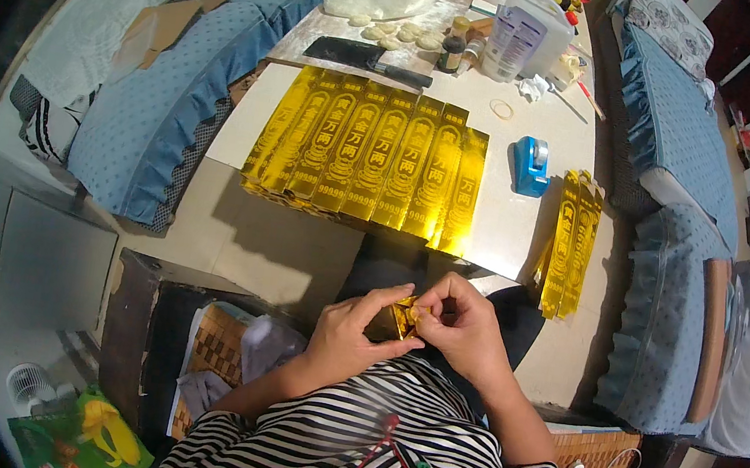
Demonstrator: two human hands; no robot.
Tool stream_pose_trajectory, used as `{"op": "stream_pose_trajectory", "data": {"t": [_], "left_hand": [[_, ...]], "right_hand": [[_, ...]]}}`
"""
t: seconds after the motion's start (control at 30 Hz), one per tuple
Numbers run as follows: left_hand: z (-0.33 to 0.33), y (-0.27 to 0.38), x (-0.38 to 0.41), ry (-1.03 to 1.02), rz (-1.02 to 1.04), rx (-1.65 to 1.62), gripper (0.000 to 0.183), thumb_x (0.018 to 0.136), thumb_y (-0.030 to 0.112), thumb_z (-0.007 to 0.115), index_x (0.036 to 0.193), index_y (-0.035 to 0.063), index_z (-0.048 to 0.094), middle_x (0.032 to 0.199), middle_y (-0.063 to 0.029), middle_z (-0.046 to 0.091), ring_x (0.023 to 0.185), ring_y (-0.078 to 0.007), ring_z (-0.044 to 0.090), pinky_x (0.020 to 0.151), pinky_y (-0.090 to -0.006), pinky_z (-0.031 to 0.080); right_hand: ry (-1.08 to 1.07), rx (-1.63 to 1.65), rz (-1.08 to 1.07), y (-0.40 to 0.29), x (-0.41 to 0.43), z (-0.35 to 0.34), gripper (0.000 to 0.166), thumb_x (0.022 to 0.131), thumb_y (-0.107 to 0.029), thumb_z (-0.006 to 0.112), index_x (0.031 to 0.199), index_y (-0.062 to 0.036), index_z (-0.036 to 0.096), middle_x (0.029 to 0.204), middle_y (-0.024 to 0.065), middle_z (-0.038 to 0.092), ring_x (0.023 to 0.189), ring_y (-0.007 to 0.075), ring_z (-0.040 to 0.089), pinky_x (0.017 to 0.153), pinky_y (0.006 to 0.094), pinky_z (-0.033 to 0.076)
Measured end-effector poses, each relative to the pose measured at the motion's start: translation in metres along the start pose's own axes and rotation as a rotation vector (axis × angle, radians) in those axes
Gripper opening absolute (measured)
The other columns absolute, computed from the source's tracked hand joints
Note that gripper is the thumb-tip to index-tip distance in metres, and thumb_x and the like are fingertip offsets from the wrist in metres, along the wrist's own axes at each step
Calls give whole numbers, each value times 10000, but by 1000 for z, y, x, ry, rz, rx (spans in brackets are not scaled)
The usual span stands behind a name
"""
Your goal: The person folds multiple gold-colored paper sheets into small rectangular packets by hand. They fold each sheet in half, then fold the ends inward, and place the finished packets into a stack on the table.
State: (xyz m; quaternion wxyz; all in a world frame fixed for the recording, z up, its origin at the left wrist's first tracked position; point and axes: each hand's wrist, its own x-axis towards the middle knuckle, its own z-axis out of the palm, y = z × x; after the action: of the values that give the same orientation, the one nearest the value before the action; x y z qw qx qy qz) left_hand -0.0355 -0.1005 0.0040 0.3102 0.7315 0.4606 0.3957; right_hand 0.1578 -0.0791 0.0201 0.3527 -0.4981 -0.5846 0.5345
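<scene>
My left hand [351,334] grips a gold foil paper box [401,319] close to my lap, thumb on one side and fingers on the other. At the box's folded end, my right hand [459,323] pinches the foil between thumb and fingertips. Most of the box is hidden by my hands. Ahead, a row of long gold foil boxes [375,152] bearing printed characters lies side by side at the table's near edge. To their right sits a blue tape dispenser [531,168]. Long gold foil pieces [567,245] hang beside the table's right edge.
On the table [496,232] are a black cleaver [345,52], dough pieces [408,36], a dark sauce bottle [453,45], a large plastic jug [533,34] and a rubber band [502,109]. Sofas with blue covers [156,113] flank it. A green bag [82,437] lies lower left.
</scene>
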Motion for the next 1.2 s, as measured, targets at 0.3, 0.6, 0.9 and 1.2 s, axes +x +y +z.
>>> {"op": "stream_pose_trajectory", "data": {"t": [0.3,0.6,0.9,1.2], "left_hand": [[1,-1,-2,-29,-17,1,682,724,250,902,1311,72,602,1186,-135,701,1034,-295,713,867,-373,574],[0,0,1,1,41,12,675,727,307,895,1287,56,614,1131,-146,714,957,-311,728,815,-379,588],[-3,3,0,-82,-72,-33,691,730,279,899,1311,70,589,1200,-133,692,1057,-300,703,887,-374,563],[-2,6,-3,-100,-129,-20,673,733,269,901,1292,66,587,1180,-129,692,1055,-292,702,883,-365,556]], "right_hand": [[-29,-95,-45,-5,-2,-4,139,883,-34,721,882,-46,583,798,-43,503,707,21,465,626,187,424],[-191,40,30,-1,3,-15,109,904,3,684,917,-30,581,794,-28,531,695,33,521,628,195,463],[-230,86,26,1,5,-16,107,904,8,684,906,-33,585,782,-32,519,679,32,508,616,200,456],[-216,227,71,-3,1,-11,203,912,5,688,1055,-47,553,840,-33,453,693,43,511,600,198,463]]}}
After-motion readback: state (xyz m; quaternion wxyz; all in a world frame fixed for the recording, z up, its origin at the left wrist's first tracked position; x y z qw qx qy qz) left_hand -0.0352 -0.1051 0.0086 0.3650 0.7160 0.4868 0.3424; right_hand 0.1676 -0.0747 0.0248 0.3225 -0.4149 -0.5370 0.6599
